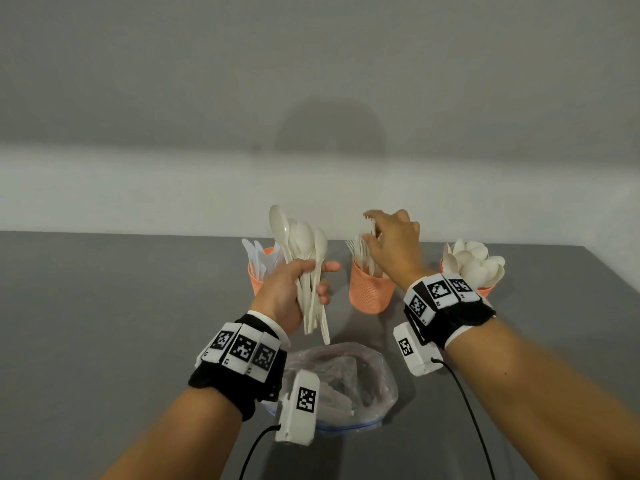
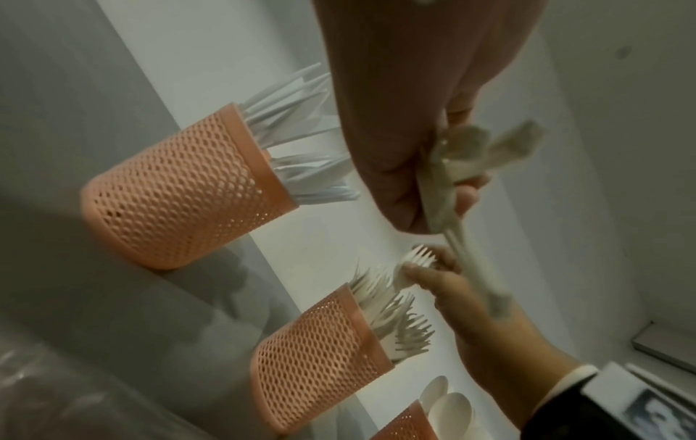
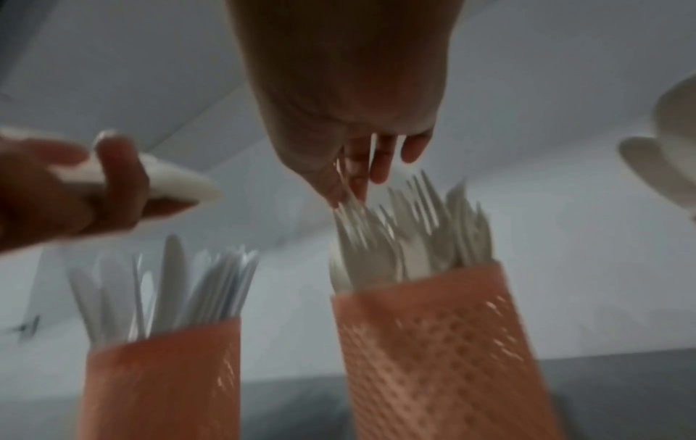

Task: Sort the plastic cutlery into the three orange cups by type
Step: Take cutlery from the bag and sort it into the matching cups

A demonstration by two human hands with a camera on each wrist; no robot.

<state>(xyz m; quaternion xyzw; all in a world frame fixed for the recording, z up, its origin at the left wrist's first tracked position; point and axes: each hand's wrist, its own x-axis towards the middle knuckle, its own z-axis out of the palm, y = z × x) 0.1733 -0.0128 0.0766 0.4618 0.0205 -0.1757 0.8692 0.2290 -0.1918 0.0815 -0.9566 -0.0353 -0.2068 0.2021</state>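
My left hand (image 1: 313, 280) grips a bundle of white plastic spoons (image 1: 301, 237), bowls up, in front of the left orange cup (image 1: 255, 280), which holds knives. My right hand (image 1: 375, 233) hovers over the middle orange cup (image 1: 369, 292) full of forks and pinches one white fork (image 2: 416, 260) by its head, tines up. The right orange cup (image 1: 486, 291) is packed with spoons. In the right wrist view the fingertips (image 3: 356, 181) sit just above the fork tines, over the fork cup (image 3: 433, 357); the knife cup (image 3: 162, 381) stands to its left.
A crumpled clear plastic bag (image 1: 349, 372) lies on the grey table (image 1: 104, 323) between my forearms, near the front. The three cups stand in a row near the table's far edge, by a pale wall. Cables hang from both wrist cameras.
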